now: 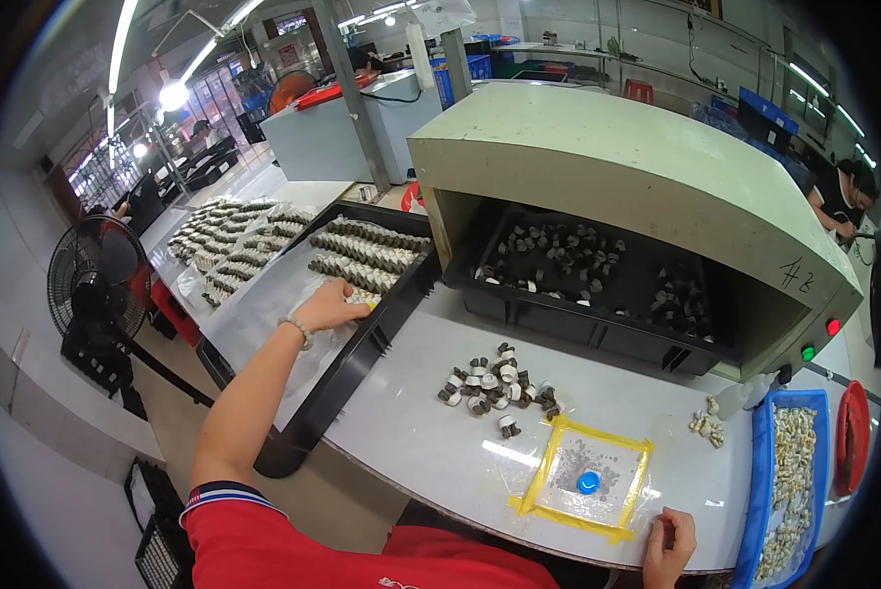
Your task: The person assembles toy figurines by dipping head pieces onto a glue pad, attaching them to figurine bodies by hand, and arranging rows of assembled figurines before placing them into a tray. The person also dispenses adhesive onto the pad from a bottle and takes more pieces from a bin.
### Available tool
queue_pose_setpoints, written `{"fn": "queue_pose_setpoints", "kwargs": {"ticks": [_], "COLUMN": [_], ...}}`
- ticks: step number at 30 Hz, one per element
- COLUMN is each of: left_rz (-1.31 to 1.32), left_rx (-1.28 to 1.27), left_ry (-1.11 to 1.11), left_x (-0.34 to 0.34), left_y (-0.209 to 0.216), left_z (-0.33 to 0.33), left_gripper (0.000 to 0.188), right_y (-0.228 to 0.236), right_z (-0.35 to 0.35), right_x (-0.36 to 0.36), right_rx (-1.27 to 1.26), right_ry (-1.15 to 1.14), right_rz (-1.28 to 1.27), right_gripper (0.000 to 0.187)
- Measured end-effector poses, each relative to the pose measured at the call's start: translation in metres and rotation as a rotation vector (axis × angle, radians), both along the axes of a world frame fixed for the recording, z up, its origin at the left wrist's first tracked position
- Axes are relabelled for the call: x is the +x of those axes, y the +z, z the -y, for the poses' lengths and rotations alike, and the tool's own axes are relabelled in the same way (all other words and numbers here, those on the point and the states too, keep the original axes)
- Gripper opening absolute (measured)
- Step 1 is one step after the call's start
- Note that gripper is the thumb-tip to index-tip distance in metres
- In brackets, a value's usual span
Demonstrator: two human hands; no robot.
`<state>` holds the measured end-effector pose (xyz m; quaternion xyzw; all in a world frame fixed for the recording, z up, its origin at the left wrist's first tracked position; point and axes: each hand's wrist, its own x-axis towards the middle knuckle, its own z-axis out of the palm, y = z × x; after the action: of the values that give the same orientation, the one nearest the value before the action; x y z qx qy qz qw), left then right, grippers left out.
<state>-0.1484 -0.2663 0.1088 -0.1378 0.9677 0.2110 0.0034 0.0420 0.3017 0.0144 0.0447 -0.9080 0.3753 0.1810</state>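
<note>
My left hand [330, 307] reaches into a long black tray [347, 378] at the left, its fingers closed at the near end of neat rows of small brown-and-white parts [367, 257]. What the fingertips hold, if anything, is too small to make out. My right hand [669, 548] rests at the table's near edge with its fingers curled, and no object shows in it. Left of it, a yellow-taped square [597, 525] on the table bears a blue cap [587, 482]. Beyond that lies a loose heap of brown-and-white parts [499, 381].
A pale green hooded machine [637, 147] stands ahead, with a black tray of loose parts [558, 257] in its opening. At the right are a blue basket [821, 412] of small cream pieces and a red basin [853, 437]. A black fan [92, 275] stands left.
</note>
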Motion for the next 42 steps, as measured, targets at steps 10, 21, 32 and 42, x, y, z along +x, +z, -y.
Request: {"fn": "queue_pose_setpoints", "kwargs": {"ticks": [10,21,32,42], "left_rz": [-0.036,-0.081,-0.377,-0.743], "left_rx": [0.068,0.208,0.516,0.804], "left_ry": [0.001,0.124,-0.408,-0.475], "left_x": [0.006,0.03,0.122,0.109], "left_y": [-0.014,0.021,-0.021,-0.075], "left_z": [0.004,-0.019,-0.152,-0.211], "left_gripper": [0.058,0.06,0.038,0.017], "right_y": [-0.005,-0.017,-0.009,0.007], "right_z": [-0.002,-0.002,-0.006,-0.033], "right_x": [-0.001,0.002,0.004,-0.034], "right_rx": [-0.011,-0.108,-0.055,-0.39], "right_ry": [-0.002,-0.026,-0.15,-0.228], "right_rz": [0.01,-0.025,-0.123,-0.056], "right_gripper": [0.016,0.015,0.012,0.028]}}
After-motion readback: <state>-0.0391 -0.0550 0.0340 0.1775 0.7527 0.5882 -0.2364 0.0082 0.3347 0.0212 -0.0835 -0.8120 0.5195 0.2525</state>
